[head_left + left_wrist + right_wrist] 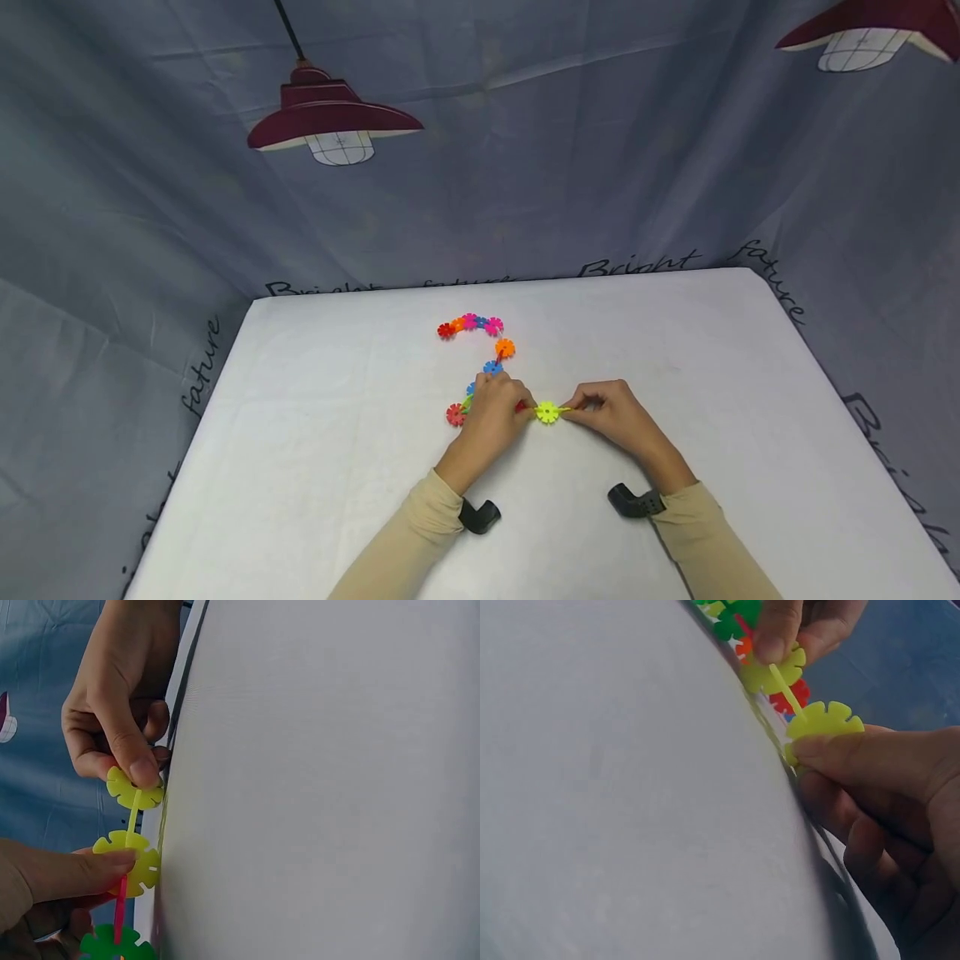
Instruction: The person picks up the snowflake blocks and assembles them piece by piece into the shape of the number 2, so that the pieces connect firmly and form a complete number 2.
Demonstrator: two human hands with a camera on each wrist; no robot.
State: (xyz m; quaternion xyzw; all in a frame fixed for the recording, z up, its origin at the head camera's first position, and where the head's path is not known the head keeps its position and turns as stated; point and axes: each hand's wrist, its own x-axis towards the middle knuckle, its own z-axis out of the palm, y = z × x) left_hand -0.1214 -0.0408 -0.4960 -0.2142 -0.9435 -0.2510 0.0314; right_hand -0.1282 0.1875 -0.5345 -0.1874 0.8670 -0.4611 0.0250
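Observation:
Both hands work on a chain of slotted plastic snowflake discs over the white table. My left hand point(492, 418) pinches a yellow snowflake disc point(144, 871) between thumb and fingers. My right hand point(621, 418) pinches another yellow snowflake disc point(826, 718) at the chain's right end. Between these two a third yellow disc point(547, 412) faces up, showing edge-on in the wrist views. Beyond the left hand's grip, a red disc point(119, 911) links to a green disc point(112, 945). Part of the chain is hidden behind the left hand.
The chain curves away on the white table point(337, 467), through a blue disc point(492, 367) and an orange disc point(505, 347) to a red disc point(446, 331) at its far end. Another red disc point(455, 415) lies left of the left hand. A grey curtain point(480, 200) hangs behind.

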